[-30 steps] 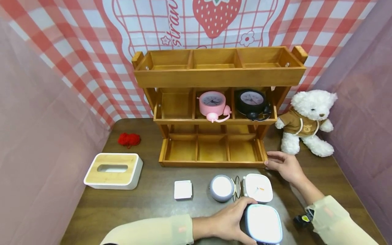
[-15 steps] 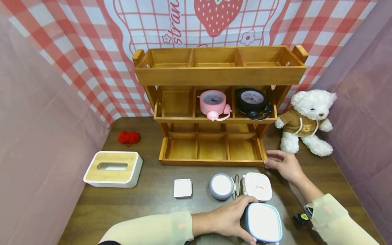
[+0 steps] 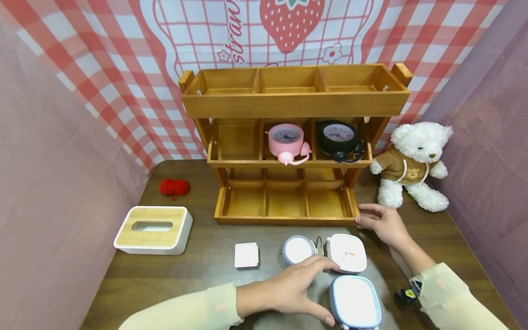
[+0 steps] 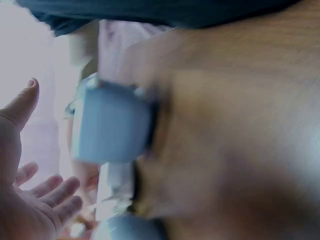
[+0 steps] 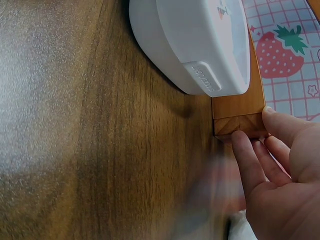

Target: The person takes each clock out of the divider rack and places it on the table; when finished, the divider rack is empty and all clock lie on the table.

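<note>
My left hand (image 3: 284, 286) is just left of a light-blue square-faced clock (image 3: 355, 301), thumb and fingers spread with nothing between them. In the left wrist view the blue clock (image 4: 112, 122) stands apart from the loosely spread hand (image 4: 30, 195). Behind it are a white square alarm clock (image 3: 347, 253) and a grey round clock (image 3: 297, 249), the latter partly covered by my left fingers. At the front right corner of a three-tier wooden shelf (image 3: 294, 106), my right hand (image 3: 385, 225) holds the bottom tier's end (image 5: 240, 125) between thumb and fingers.
A pink alarm clock (image 3: 286, 140) and a black one (image 3: 338, 139) sit in the middle tier. A small white square clock (image 3: 246, 255), a tissue box (image 3: 152, 230) and red yarn (image 3: 174, 187) lie leftward. A teddy bear (image 3: 414, 165) sits at the right.
My left hand has let go of the light-blue clock and moved a little left and away from it. The right hand stays at the shelf corner.
</note>
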The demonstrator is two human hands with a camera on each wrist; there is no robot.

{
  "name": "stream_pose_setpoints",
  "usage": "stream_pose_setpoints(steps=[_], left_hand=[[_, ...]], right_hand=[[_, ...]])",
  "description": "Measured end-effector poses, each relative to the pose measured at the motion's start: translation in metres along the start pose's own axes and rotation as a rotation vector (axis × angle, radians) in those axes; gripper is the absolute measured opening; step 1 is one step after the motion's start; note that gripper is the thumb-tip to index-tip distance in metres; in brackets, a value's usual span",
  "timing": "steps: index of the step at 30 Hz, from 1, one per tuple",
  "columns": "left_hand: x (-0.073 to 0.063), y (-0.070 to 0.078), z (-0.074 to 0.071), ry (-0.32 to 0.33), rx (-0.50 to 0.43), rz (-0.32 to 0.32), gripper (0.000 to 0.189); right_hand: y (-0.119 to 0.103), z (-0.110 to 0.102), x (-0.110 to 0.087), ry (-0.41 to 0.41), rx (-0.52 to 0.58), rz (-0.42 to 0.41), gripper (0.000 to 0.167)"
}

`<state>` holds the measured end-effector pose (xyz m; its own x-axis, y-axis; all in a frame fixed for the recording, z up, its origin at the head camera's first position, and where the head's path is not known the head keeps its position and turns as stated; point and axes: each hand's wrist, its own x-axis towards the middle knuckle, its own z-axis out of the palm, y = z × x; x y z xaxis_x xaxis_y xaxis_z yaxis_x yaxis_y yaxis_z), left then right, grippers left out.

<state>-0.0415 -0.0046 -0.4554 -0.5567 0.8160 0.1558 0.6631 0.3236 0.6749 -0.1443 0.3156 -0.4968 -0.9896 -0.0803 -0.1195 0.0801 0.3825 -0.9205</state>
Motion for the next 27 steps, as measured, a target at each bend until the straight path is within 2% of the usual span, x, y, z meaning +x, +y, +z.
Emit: stream_pose_setpoints(steps=[5, 12, 17, 21, 27], left_hand=[[0.002, 0.005, -0.038, 0.112, -0.012, -0.040, 0.087], [0.011, 0.005, -0.089, 0.384, -0.081, -0.120, 0.075], [0.019, -0.001, -0.121, 0.556, -0.037, -0.128, 0.073], [0.026, -0.009, -0.144, 0.639, 0.007, -0.144, 0.073], [0.033, -0.023, -0.169, 0.710, 0.025, -0.178, 0.073]], right_hand=[[0.000, -0.001, 0.000, -0.002, -0.017, 0.006, 0.053], [-0.001, 0.000, 0.001, -0.006, -0.024, 0.020, 0.054], [-0.001, -0.001, 0.000, -0.006, -0.030, 0.019, 0.055], [0.000, 0.000, 0.000, -0.002, -0.028, 0.009, 0.054], [0.001, -0.001, 0.001, 0.002, -0.046, -0.007, 0.053]])
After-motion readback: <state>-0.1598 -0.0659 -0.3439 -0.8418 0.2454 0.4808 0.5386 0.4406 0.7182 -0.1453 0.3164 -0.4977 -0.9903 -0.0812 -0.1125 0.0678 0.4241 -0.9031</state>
